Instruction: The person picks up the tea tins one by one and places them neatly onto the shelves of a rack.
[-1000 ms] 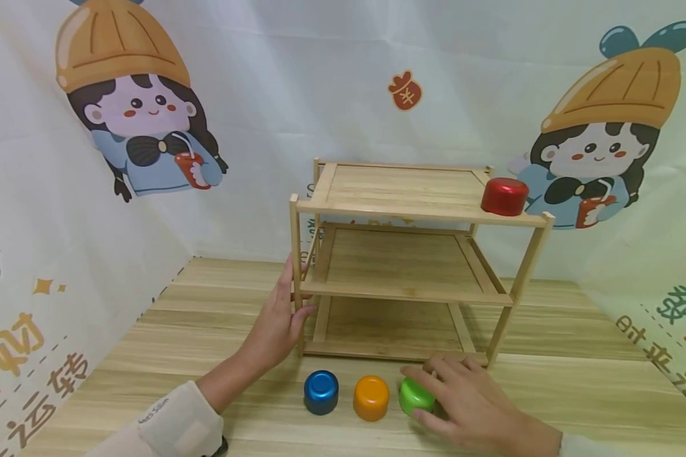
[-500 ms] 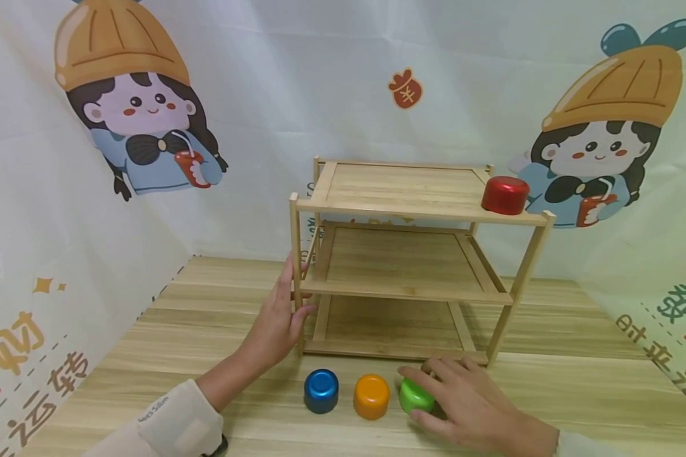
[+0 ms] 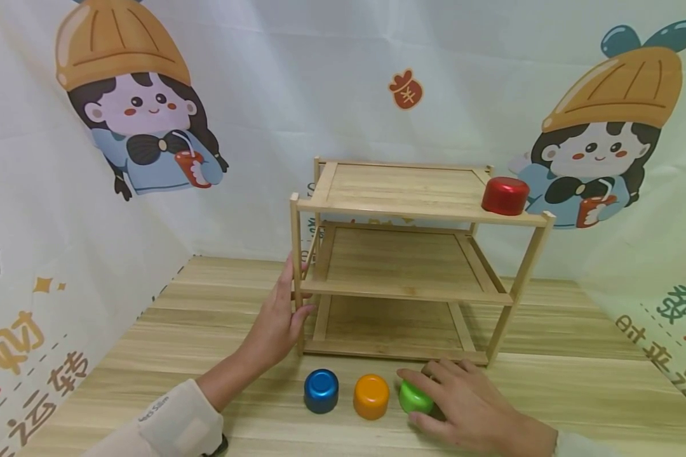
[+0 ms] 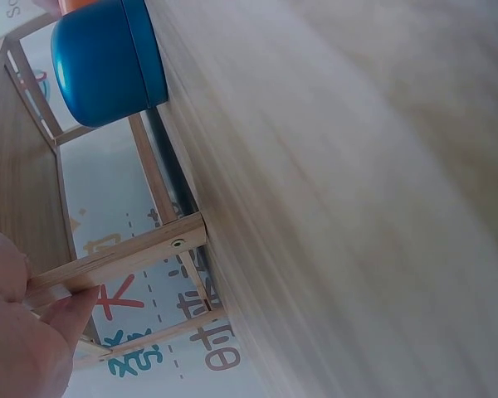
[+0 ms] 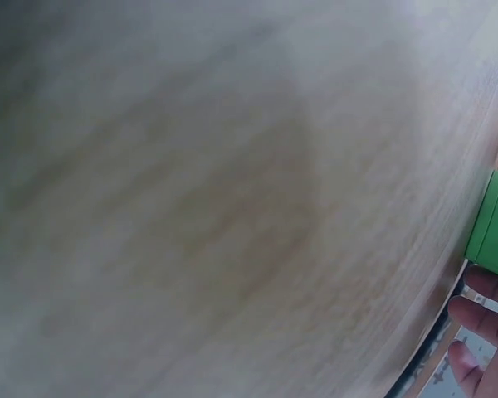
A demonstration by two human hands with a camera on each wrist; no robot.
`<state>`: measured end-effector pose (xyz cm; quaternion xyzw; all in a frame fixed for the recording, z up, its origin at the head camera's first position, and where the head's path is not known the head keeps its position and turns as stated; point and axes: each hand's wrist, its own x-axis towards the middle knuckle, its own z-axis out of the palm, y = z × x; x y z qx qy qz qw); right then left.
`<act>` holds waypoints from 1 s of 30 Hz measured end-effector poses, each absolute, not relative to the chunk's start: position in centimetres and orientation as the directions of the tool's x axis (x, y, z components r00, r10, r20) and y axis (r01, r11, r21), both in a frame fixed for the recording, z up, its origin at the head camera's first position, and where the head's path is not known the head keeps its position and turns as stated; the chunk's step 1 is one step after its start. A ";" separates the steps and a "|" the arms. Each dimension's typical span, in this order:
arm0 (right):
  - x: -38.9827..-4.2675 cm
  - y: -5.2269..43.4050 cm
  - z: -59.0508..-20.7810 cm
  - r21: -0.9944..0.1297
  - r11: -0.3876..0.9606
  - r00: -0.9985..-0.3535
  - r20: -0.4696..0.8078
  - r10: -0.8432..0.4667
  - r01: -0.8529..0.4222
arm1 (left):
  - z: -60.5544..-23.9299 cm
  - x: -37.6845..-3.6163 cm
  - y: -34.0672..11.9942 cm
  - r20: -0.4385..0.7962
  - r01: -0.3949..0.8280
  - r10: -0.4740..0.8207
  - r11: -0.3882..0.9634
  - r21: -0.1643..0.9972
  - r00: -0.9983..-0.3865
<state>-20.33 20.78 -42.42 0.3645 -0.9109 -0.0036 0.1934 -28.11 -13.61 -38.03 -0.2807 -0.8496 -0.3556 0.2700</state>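
pale wood rack (image 3: 403, 190), matt; wood-grain table (image 3: 577, 381); glossy green cup (image 3: 414, 397), maybe metal; cloth backdrop (image 3: 297, 76).

Three cups (image 3: 371, 397) before shelf (image 3: 411, 254)
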 end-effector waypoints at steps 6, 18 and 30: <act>-20.3 20.7 -42.4 0.129 0.735 -0.673 0.323 -0.666 -0.666 | -38.1 -28.2 -13.6 0.668 0.678 0.287 0.584 0.446 -0.686; -20.3 20.7 -42.5 0.135 0.733 -0.666 0.332 -0.667 -0.667 | -38.1 -28.2 -13.6 0.665 0.676 0.283 0.577 0.458 -0.692; -20.2 20.8 -42.4 0.137 0.721 -0.653 0.333 -0.680 -0.680 | -38.1 -28.1 -13.6 0.663 0.671 0.280 0.584 0.456 -0.694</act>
